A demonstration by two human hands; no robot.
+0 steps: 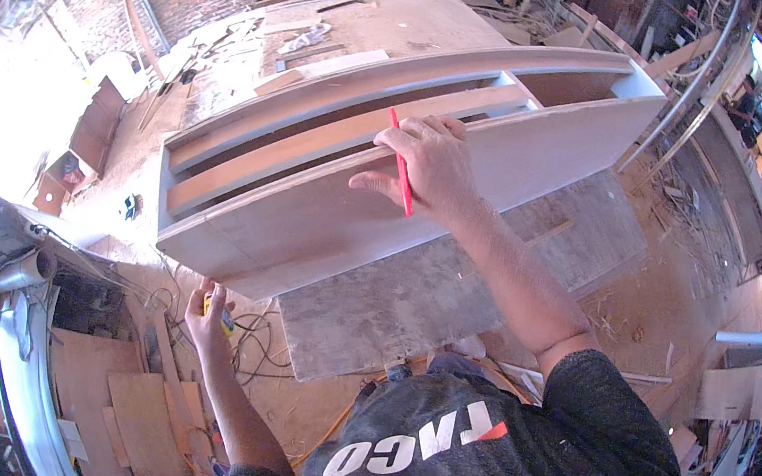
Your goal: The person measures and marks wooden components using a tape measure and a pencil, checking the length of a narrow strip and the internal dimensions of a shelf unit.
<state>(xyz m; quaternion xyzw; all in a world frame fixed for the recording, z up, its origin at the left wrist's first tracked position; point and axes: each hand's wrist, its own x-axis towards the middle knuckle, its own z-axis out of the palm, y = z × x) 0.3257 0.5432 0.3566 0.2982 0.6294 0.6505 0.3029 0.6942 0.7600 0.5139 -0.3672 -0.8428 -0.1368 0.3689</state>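
A long wooden cabinet frame [326,222] lies in front of me, with a pale side panel facing me and open slots between rails on top. My right hand [433,164] is over the near top edge of the cabinet, a slim red pencil [401,166] held between its fingers and the thumb stretched out to the left. Whether that hand rests on the wood I cannot tell. Low at the cabinet's left end, my left hand [210,326] is closed around a small yellow and black tape measure [207,302]. No drawn-out blade can be made out.
A grey, stained board [363,302] lies under and before the cabinet. Cables [255,332] loop on the floor beside my left hand. Plywood offcuts [141,408] lean at lower left. Behind the cabinet, a bench-like board [427,20] carries scraps, and poles [692,105] stand at right.
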